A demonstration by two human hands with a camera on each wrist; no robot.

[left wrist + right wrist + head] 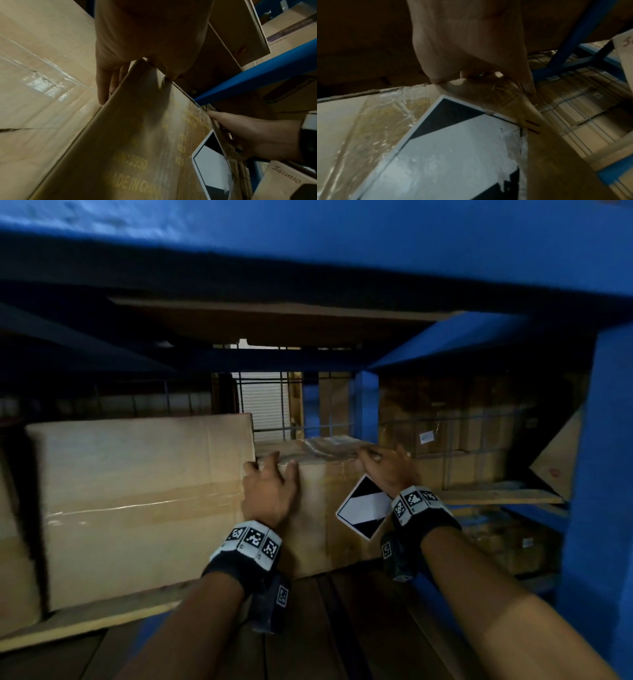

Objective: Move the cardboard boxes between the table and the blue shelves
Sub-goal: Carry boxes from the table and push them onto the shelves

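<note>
A small cardboard box (318, 515) with a black-and-white diamond label (363, 506) stands on the wooden shelf board (342, 628) inside the blue shelves (596, 474). My left hand (270, 481) grips its top left corner, the fingers curled over the edge. In the left wrist view those fingers (104, 86) reach down between this box (137, 142) and a bigger box (42, 81). My right hand (387, 467) grips the top right corner. In the right wrist view the right hand (471, 54) curls over the taped edge above the label (453, 142).
The large taped cardboard box (137, 491) stands tight against the small one's left side. A low blue beam (308, 244) runs overhead. Wire mesh (582, 115) and more stacked boxes (462, 440) lie behind and to the right.
</note>
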